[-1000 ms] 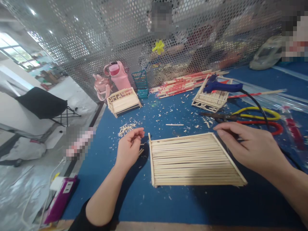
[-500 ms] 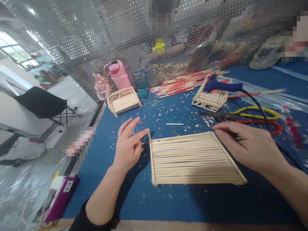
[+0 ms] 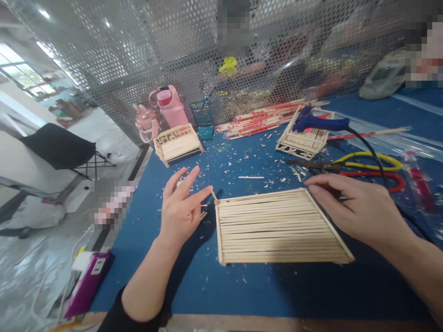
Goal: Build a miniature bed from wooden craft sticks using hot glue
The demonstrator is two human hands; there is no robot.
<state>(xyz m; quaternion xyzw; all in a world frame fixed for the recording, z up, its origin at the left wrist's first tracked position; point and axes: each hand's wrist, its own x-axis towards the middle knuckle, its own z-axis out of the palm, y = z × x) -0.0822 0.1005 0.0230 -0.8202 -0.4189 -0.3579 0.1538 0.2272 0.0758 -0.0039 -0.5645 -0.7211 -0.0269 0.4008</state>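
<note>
A flat panel of thin wooden sticks (image 3: 270, 228) laid side by side, with sticks along its edges, rests before me on the blue tabletop. At its far left corner a short stick post (image 3: 214, 196) stands up, leaning left. My left hand (image 3: 180, 207) has its fingers spread, with the index fingertip touching the top of that post. My right hand (image 3: 356, 207) has thumb and index finger closed at the panel's far right corner; its other fingers are curled and partly hidden.
Behind the panel lie pliers (image 3: 311, 166), a blue glue gun (image 3: 321, 122) on a small stick frame, and a pile of red-marked sticks (image 3: 263, 120). A small stick bench (image 3: 178, 145) and pink bottle (image 3: 172, 108) stand back left. Wood scraps litter the tabletop (image 3: 242, 295).
My left hand has shifted slightly left, and the short post's top leans further left with the fingertip. My right hand and the panel have hardly moved.
</note>
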